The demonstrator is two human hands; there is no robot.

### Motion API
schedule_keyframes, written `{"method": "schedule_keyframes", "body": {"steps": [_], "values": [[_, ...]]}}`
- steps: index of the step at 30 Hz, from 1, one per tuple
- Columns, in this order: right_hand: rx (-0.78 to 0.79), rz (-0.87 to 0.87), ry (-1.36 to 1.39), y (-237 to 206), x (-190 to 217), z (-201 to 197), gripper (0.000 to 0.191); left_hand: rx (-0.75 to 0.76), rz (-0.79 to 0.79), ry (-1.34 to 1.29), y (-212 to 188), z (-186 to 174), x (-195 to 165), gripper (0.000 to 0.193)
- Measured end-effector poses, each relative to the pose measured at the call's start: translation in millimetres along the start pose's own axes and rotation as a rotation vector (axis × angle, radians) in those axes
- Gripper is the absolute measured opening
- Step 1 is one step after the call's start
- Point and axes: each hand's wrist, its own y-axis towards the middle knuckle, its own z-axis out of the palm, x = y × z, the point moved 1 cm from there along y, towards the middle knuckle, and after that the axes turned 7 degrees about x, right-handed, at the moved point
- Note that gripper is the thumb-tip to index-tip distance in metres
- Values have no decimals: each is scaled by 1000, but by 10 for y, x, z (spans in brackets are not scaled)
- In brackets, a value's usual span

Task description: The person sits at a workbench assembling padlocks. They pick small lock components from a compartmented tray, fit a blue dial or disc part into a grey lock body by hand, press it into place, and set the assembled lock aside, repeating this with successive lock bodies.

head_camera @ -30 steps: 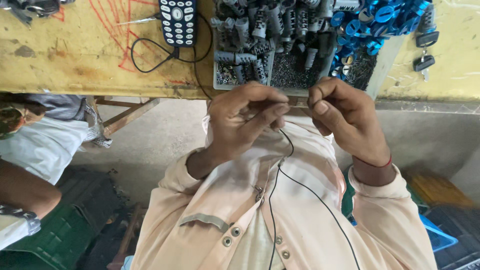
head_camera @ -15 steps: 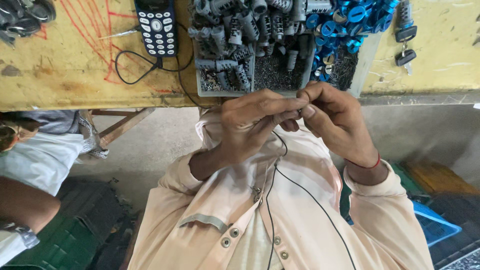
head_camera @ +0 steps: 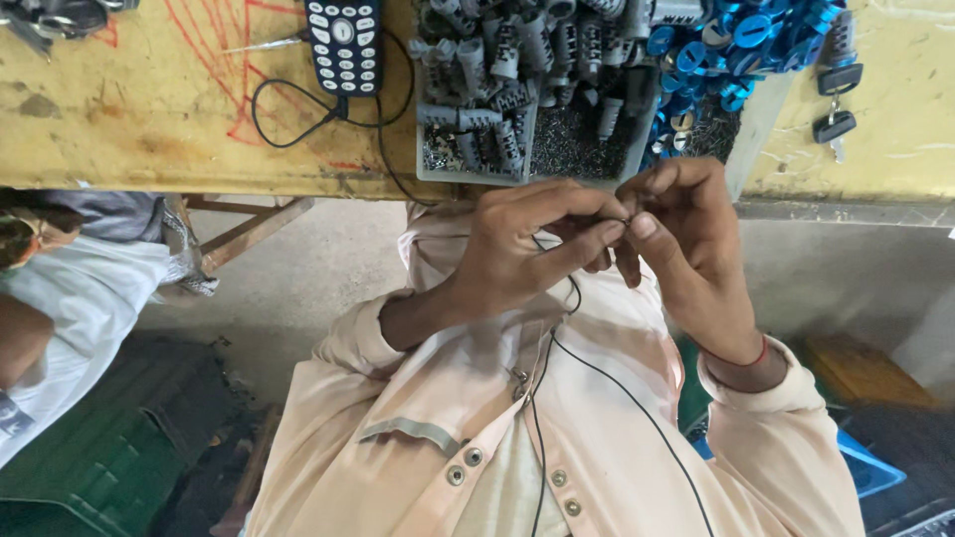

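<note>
Left hand (head_camera: 517, 254) and right hand (head_camera: 686, 239) meet fingertip to fingertip just below the edge of the worn yellow counter (head_camera: 149, 109), both pinched narrow on a tiny part — too small to identify. Behind them, on the counter: a grey tray of grey cylindrical parts (head_camera: 517, 89), blue plastic pieces (head_camera: 736, 40), a dark keypad phone (head_camera: 344, 40).

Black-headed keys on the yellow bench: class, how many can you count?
2. Both black-headed keys lie at the bench's far right, one above the other, beside the blue parts. More may be hidden among them.
</note>
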Motion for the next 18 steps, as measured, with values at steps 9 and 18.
{"method": "schedule_keyframes", "body": {"steps": [9, 18], "values": [[7, -37, -1884, 154, 490, -317, 8, 26, 165, 284, 4, -15, 46, 12], [-13, -53, -1814, 145, 499, -270, 7, 110, 128, 199, 31, -1, 66, 11]]}}
